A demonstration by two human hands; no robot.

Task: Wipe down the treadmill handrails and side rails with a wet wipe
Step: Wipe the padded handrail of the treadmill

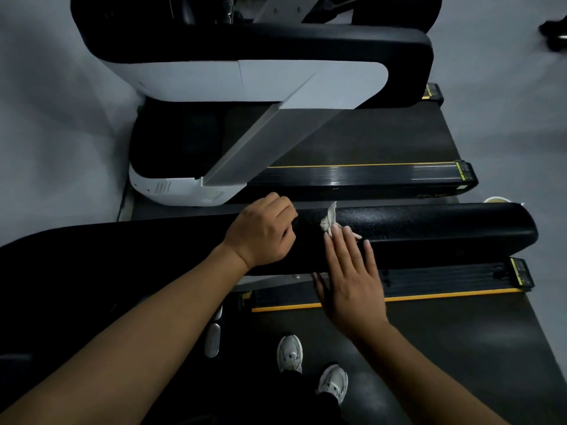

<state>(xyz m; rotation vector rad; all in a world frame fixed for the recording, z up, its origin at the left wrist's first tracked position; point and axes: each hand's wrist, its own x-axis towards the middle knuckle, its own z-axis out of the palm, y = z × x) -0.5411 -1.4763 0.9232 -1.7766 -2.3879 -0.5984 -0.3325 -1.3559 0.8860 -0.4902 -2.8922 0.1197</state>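
We see the left hand lying on top of the black handrail, its fingers curled over the far edge of the rail. Just beside it, the right hand is flat, fingers straight and a little spread. Its fingertips press the crumpled white wet wipe onto the top of the same handrail. Below the handrail runs the side rail with a yellow stripe, and two grey shoes stand on the dark belt.
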